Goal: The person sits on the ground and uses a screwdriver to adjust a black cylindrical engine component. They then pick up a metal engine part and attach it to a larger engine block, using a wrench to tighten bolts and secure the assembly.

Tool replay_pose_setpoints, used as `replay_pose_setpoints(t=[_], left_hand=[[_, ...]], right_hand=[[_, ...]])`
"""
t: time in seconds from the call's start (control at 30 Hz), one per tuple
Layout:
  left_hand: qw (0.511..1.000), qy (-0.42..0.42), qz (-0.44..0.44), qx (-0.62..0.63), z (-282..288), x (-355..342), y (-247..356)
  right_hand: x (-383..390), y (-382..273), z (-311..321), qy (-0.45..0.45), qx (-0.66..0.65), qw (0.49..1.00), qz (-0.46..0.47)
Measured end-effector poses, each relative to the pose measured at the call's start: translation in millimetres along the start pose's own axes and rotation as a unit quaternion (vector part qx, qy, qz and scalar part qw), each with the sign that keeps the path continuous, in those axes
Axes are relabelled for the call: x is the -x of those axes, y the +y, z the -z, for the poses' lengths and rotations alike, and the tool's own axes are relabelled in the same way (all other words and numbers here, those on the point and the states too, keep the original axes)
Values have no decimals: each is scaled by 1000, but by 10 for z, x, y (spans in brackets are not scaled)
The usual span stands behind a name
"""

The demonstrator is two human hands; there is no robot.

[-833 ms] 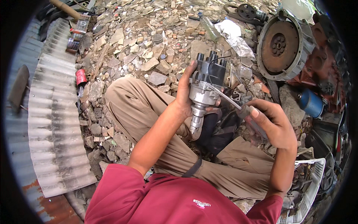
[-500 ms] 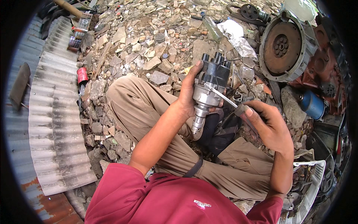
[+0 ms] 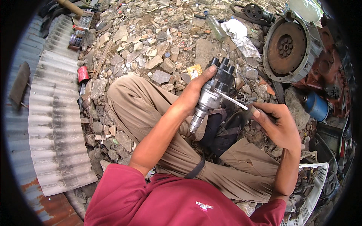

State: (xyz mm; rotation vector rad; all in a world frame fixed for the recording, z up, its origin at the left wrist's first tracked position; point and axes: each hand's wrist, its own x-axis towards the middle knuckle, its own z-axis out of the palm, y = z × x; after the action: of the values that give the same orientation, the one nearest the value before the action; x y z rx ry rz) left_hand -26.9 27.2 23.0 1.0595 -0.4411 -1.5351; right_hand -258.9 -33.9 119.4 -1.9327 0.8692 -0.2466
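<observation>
My left hand (image 3: 196, 88) grips a distributor with a black multi-post cap (image 3: 222, 77) and a silver metal body (image 3: 207, 103), its shaft pointing down toward my lap. The fingers behind it are mostly hidden. My right hand (image 3: 275, 122) is closed on the dark handle of a screwdriver (image 3: 235, 102), whose steel blade reaches across to the body just below the cap; whether the tip sits in a screw is too small to tell. Under both hands are my crossed legs in khaki trousers (image 3: 137, 101).
Rubble (image 3: 124, 49) covers the ground. At right stand a rusty flywheel housing (image 3: 284, 47), reddish engine parts (image 3: 326, 75), a blue cylinder (image 3: 316, 106) and a white plastic crate (image 3: 313, 192). Corrugated sheets (image 3: 56, 120) line the left, beside a red can (image 3: 83, 74).
The distributor has tilted, its lower end swinging left and its cap leaning right. The screwdriver has shifted slightly rightward and stays against the body.
</observation>
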Motion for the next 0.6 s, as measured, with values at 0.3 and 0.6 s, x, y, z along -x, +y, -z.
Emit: replay_pose_setpoints(t=[0.3,0.6], left_hand=[[992,26,-72,-104,191,-76,-65],[986,107,-125,-19,65,-171,-148]], right_hand=[[-100,241,-137,43,10,999,30],[-391,1051,-3,60,57,996,35]])
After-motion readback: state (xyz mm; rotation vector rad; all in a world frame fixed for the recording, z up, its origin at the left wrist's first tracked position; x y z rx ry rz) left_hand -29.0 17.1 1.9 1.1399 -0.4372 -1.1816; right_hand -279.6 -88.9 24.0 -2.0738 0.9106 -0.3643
